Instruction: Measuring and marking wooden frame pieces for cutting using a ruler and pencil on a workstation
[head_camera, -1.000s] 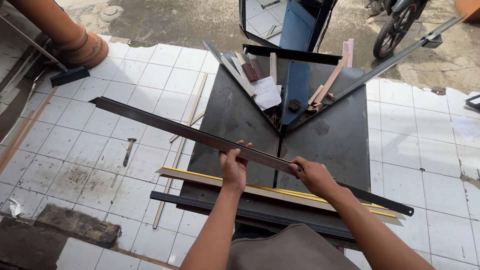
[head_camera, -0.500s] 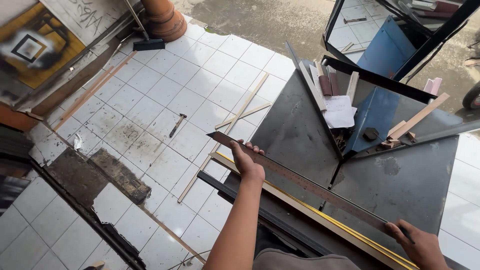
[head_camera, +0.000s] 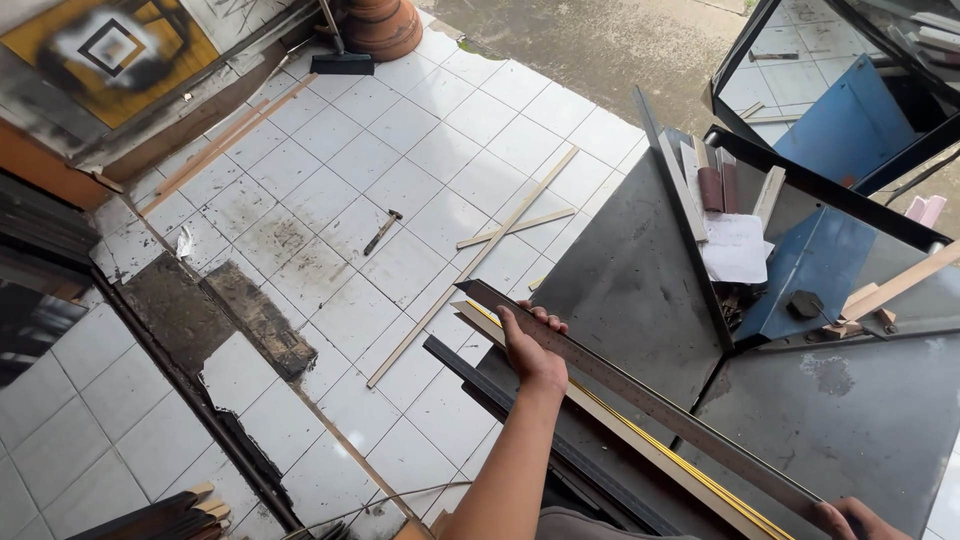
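Long grey metal frame strip (head_camera: 640, 395) lies slantwise over the dark steel worktable (head_camera: 620, 290), its near end jutting past the table's left edge. The left hand (head_camera: 530, 350) curls its fingers over that end; the right hand (head_camera: 855, 518) holds the far end, grip mostly cut off. Beside it runs a yellow-edged moulding (head_camera: 640, 440). White tiled floor (head_camera: 330, 200) lies open leftward.

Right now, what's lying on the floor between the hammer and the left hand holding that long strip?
In the head view, two thin wooden slats lie crossed on the white tiles between the hammer and the left hand, which grips the long strip.
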